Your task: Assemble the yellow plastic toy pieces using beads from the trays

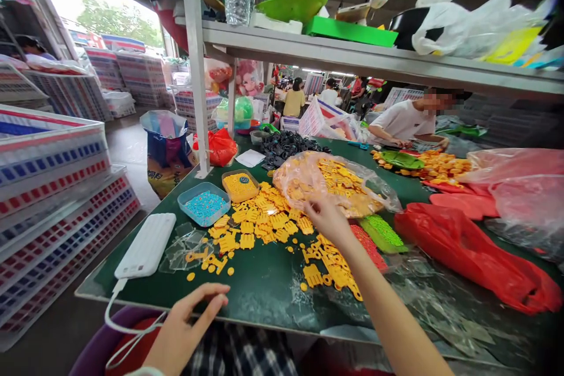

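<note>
My right hand (pixel 328 220) reaches forward over the table. Its curled fingers are at the near edge of a clear plastic bag (pixel 297 179) and appear to pinch its film; the fingertips are partly hidden. Inside the bag are many yellow plastic pieces (pixel 341 182). A loose heap of flat yellow pieces (pixel 264 214) spreads to the left of this hand, and another yellow pile (pixel 328 264) lies under the forearm. My left hand (pixel 189 320) is at the table's front edge, thumb and forefinger stretched out slightly apart, with nothing visible between them.
A blue bead tray (pixel 205 204), a yellow bead tray (pixel 240 187) and a white power bank (pixel 147 245) with a cable sit at left. Green beads (pixel 381 233) and a red bag (pixel 476 252) lie right. A shelf (pixel 352 50) spans overhead; a co-worker (pixel 408 120) sits opposite.
</note>
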### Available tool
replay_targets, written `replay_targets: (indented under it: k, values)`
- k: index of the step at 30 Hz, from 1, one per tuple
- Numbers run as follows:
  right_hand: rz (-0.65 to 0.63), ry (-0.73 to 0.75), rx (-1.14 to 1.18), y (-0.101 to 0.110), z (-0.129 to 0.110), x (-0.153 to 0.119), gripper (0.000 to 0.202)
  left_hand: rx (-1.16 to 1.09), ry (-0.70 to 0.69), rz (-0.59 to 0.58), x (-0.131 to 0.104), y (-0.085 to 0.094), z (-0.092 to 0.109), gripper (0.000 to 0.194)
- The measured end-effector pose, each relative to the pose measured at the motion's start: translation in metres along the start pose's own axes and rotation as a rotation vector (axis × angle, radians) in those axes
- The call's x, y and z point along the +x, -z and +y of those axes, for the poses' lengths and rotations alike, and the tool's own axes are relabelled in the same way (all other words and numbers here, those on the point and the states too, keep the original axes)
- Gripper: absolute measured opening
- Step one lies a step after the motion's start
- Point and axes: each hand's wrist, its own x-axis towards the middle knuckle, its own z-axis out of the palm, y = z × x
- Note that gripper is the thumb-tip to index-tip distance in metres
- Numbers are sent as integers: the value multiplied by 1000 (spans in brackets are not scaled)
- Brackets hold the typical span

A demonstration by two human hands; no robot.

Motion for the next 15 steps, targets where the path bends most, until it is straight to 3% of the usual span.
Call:
replay_targets:
  k: [3,7,12,15]
  values:
    - [-151,139,-71,-36,-14,-26,12,142,-166,5,34,1,23,37]
    - [-196,245,-158,-62,-21,-31,20,379,-346,-111,83,-11,47,30]
    - [-81,259,-230,-58,-21,-28,2,617,-496,-239,117,-33,63,28]
    - [55,219,-242,-44,-18,-35,12,599,-582,-355,121,-51,74,24]
